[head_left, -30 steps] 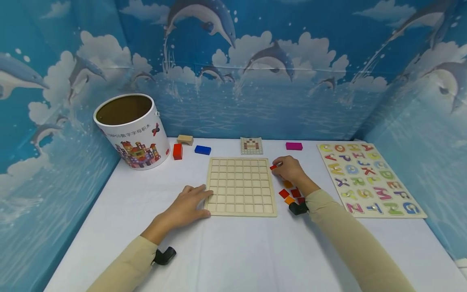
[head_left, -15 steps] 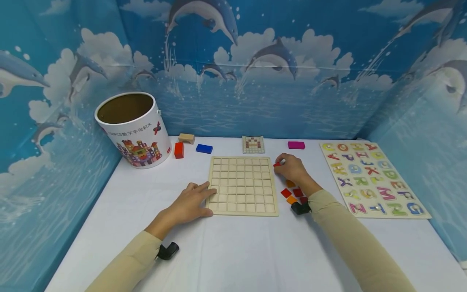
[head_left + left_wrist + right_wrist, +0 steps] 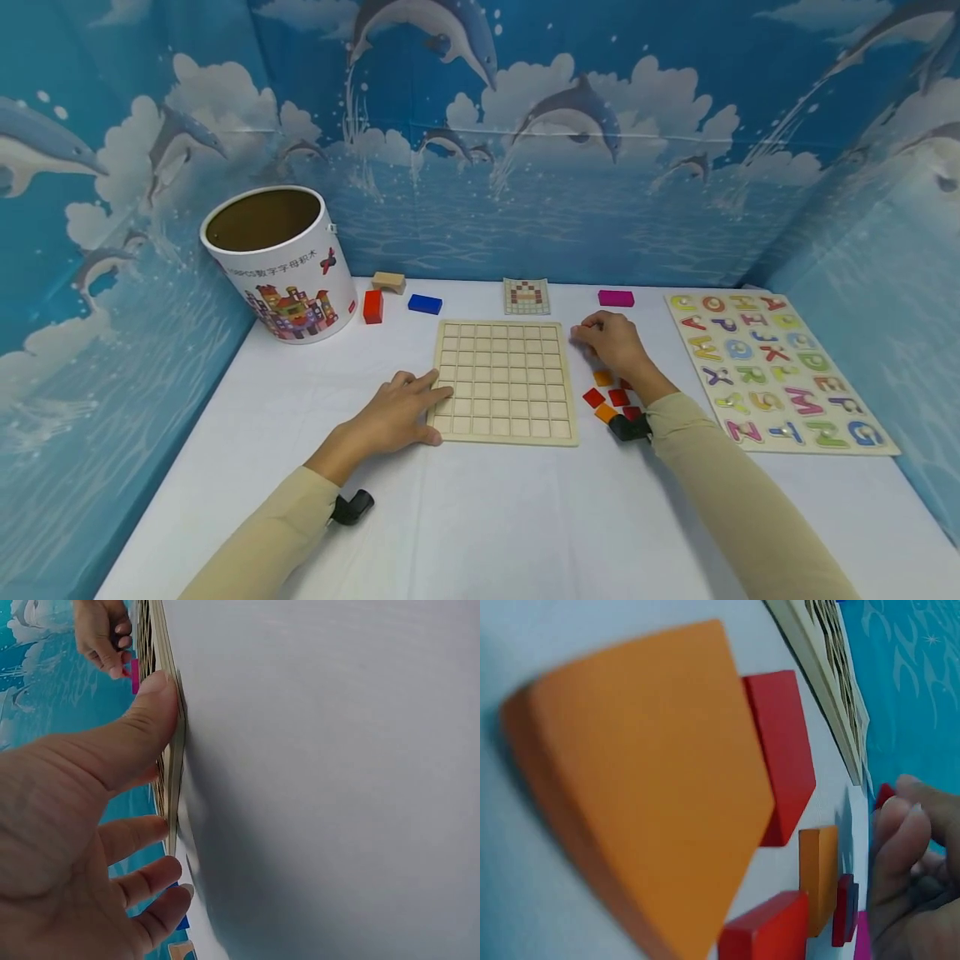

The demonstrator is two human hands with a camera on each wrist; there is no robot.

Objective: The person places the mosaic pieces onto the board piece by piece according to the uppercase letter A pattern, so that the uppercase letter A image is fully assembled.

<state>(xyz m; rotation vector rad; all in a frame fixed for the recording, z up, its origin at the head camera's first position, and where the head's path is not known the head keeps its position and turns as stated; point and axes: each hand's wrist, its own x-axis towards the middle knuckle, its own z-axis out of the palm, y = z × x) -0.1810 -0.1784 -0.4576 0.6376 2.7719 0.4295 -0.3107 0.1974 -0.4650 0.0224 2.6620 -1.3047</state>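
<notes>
A wooden grid board (image 3: pixel 504 444) with bare square cells lies in the middle of the white table. My left hand (image 3: pixel 393 414) rests at its left edge, fingers spread, some fingertips over the frame; in the left wrist view the thumb (image 3: pixel 142 724) touches the board's side. Beyond the board's right edge, my right hand (image 3: pixel 615 342) pinches a small red tile (image 3: pixel 884 795), mostly hidden in the head view. Below that hand lie several loose tiles, among them a red tile (image 3: pixel 593 397) and an orange tile (image 3: pixel 605 412).
A pattern card (image 3: pixel 527 297) stands behind the board. Farther back are a magenta block (image 3: pixel 616 298), blue block (image 3: pixel 425 304), red block (image 3: pixel 372 307) and tan block (image 3: pixel 389 282). A white bucket (image 3: pixel 300 292) stands back left, an alphabet puzzle board (image 3: pixel 780 375) right.
The right hand keeps its pinch on the red tile and has turned slightly, so the tile is now mostly hidden in the head view. The left hand stays on the board; the head view shifts slightly.
</notes>
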